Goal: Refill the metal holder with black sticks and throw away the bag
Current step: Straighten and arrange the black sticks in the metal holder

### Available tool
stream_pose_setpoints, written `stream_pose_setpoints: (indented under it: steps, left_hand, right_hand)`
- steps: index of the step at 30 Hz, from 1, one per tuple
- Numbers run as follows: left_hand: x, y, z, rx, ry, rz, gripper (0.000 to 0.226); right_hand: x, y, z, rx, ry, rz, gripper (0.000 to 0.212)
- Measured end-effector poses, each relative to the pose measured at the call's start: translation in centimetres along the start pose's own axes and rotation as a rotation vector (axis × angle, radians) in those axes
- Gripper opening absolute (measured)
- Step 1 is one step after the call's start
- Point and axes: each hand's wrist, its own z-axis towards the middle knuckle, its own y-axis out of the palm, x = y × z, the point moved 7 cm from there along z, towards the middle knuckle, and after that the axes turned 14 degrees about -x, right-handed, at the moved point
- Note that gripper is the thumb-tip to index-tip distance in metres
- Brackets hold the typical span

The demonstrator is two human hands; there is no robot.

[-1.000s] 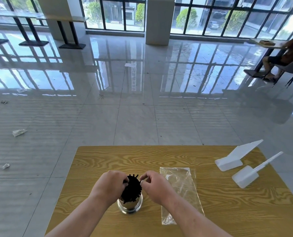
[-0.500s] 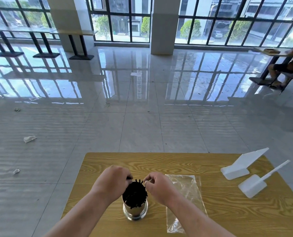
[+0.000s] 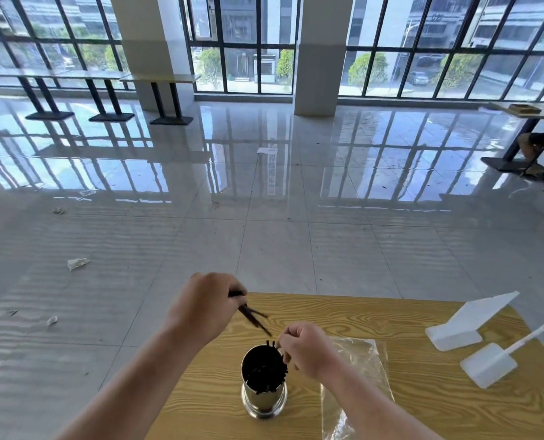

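Observation:
A shiny metal holder [image 3: 264, 398] stands upright near the front of the wooden table [image 3: 423, 408], with black sticks [image 3: 269, 373] inside, leaning toward its right side. My left hand [image 3: 204, 308] is raised above and left of the holder, shut on a few black sticks [image 3: 253, 315] that point down toward it. My right hand [image 3: 308, 349] rests at the holder's right rim, its fingers pinching the tops of the sticks there. The empty clear plastic bag [image 3: 359, 376] lies flat on the table to the right, partly under my right forearm.
Two white plastic pieces lie at the table's right: a wedge-shaped stand [image 3: 467, 322] and a flat paddle with a handle [image 3: 493, 363]. Paper scraps [image 3: 77, 263] litter the shiny tiled floor. A seated person [image 3: 540, 147] is at a far table on the right.
My left hand has lifted away from the holder up and to the left, taking a few black sticks with it. The camera view has tilted upward.

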Motion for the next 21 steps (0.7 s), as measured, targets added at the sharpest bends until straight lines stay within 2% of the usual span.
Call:
stream_pose_setpoints:
  steps: [3, 5, 7, 9, 10, 12, 15, 17, 18, 19, 21]
  left_hand:
    - [-0.4, -0.9, 0.0, 0.13, 0.02, -0.292, 0.014]
    - [-0.9, -0.2, -0.1, 0.125, 0.016, -0.528, 0.018]
    - [-1.3, 1.1, -0.5, 0.079, 0.015, -0.762, 0.015]
    - [-1.2, 2.4, -1.1, 0.035, 0.031, -0.94, 0.021]
    - [-1.3, 3.2, -1.4, 0.011, 0.022, -1.019, 0.032]
    - [-1.9, 4.8, -1.7, -0.032, -0.036, -1.136, 0.04]
    - [-2.8, 6.9, -2.1, -0.107, -0.124, -1.31, 0.025]
    - [-3.7, 8.3, -2.3, -0.167, -0.171, -1.282, 0.014]
    - [-4.2, 9.0, -2.4, -0.197, -0.191, -1.184, 0.013]
    - [-4.8, 9.6, -2.5, -0.224, -0.21, -1.017, 0.014]
    - [-6.1, 10.5, -2.7, -0.274, -0.235, -0.534, 0.025]
  right_hand:
    - [-0.2, 1.4, -0.2, -0.216, 0.022, 0.288, 0.045]
    - [-0.7, 2.3, -0.3, -0.347, 0.009, 0.517, 0.072]
    - [-1.7, 2.6, -0.4, -0.395, -0.045, 0.705, 0.097]
    - [-2.6, 1.9, -0.4, -0.362, -0.11, 0.865, 0.11]
    - [-2.9, 1.2, -0.3, -0.325, -0.142, 0.94, 0.107]
    - [-3.1, -0.3, -0.3, -0.243, -0.187, 1.049, 0.081]
    - [-2.9, -2.0, -0.5, -0.137, -0.165, 1.015, 0.033]
    - [-2.8, -3.0, -0.6, -0.037, -0.15, 0.865, 0.027]
    - [-2.8, -3.6, -0.7, 0.025, -0.155, 0.764, 0.03]
    - [-3.0, -4.2, -0.9, 0.089, -0.161, 0.65, 0.031]
    - [-3.3, -4.9, -1.4, 0.194, -0.156, 0.404, 0.031]
